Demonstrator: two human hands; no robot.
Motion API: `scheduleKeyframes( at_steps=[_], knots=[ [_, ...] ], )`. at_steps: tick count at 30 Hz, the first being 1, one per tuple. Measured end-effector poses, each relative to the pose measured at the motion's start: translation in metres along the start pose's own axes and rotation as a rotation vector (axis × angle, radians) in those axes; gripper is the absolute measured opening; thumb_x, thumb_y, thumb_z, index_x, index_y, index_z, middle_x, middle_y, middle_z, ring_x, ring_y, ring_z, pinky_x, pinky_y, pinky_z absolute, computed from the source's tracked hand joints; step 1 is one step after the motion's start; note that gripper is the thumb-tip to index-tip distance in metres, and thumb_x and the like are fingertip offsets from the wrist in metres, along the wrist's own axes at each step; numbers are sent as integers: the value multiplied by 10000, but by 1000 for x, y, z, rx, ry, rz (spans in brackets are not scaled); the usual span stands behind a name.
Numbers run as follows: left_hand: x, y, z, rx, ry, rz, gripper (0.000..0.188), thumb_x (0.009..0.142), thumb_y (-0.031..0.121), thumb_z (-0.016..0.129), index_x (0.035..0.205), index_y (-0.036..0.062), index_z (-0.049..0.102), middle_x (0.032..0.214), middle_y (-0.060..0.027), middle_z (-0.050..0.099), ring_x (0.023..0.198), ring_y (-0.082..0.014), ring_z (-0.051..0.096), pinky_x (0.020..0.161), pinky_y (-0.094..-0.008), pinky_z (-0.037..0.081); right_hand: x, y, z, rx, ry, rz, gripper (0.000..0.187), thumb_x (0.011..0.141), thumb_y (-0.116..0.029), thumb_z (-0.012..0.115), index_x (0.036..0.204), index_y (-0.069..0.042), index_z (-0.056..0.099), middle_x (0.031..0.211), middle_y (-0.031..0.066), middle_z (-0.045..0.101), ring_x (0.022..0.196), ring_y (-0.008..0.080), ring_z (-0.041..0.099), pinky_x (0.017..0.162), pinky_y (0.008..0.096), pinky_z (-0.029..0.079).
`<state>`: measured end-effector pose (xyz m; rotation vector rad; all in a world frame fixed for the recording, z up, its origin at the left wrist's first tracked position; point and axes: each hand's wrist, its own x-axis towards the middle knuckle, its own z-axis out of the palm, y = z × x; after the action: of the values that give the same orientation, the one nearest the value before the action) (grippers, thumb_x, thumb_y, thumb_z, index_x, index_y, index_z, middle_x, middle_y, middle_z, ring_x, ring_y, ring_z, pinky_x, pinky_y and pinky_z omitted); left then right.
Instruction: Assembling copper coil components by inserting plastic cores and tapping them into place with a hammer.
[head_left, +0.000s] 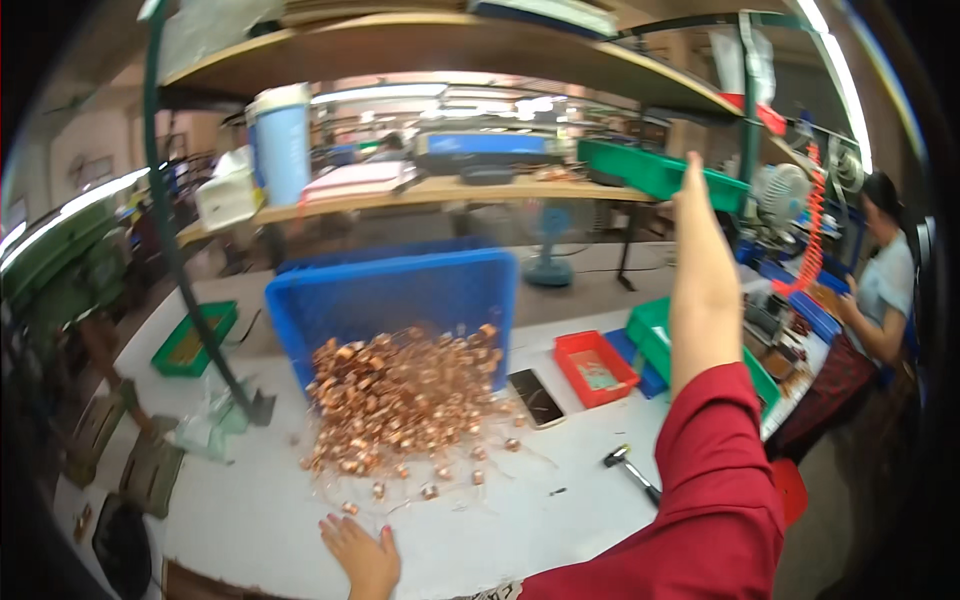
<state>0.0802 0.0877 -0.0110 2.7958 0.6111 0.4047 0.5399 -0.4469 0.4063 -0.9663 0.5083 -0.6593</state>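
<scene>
My left hand [362,558] lies on the white table with its fingers spread, holding nothing. Just beyond it are several loose copper-wire coils [430,491] with thin wire ends. More coils form a heap [400,400] spilling from a blue plastic bin [390,285], whose open side faces me. My right arm, in a red sleeve, reaches up and forward. The right hand [690,185] is at the near side of a green plastic tray [630,168] level with the shelf and appears to grip it; part of its fingers is hidden.
Right of the bin lie a phone [536,398], a red tray [596,368], a hammer [632,474] and another green tray [652,330]. A shelf post [190,260] and small green tray [195,338] stand left. A co-worker [880,290] sits at right, near a fan [782,192].
</scene>
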Motion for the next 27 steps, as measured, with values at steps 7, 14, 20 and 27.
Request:
scheduleKeyframes(
  at_steps=[7, 14, 20, 27],
  knots=[
    [-4, -4, 0, -56, 0, 9, 684, 877, 344, 463, 1233, -227, 336, 1337, -454, 236, 1282, -590, 145, 1071, -602, 89, 14, -3, 10, -39, -84, -78, 506, 680, -476, 646, 1037, -128, 559, 1110, 103, 562, 945, 288, 520, 879, 515, 357],
    [0, -9, 8, -70, 94, 33, 693, 887, 370, 451, 1221, -230, 363, 1322, -462, 254, 1280, -594, 154, 1066, -606, 100, 66, -53, -137, 197, -626, -177, 376, 844, -322, 531, 1103, -55, 588, 1013, 118, 657, 828, 251, 637, 724, 344, 532],
    [-8, -10, 8, -81, 166, 13, 709, 891, 410, 440, 1213, -221, 398, 1326, -452, 268, 1274, -590, 189, 1067, -600, 118, -30, -50, -268, 58, -443, -267, 433, 797, -380, 638, 1072, -55, 560, 933, 71, 629, 723, 177, 584, 655, 284, 495],
    [-15, -25, 5, -385, 392, 87, 435, 869, 267, 535, 1050, -128, 510, 1224, -371, 418, 1156, -508, 391, 1019, -519, 291, -277, 42, -349, -240, -579, -1164, 496, 828, -150, 626, 1287, -174, 440, 1249, 129, 428, 1040, 270, 476, 840, 381, 439]
  ],
)
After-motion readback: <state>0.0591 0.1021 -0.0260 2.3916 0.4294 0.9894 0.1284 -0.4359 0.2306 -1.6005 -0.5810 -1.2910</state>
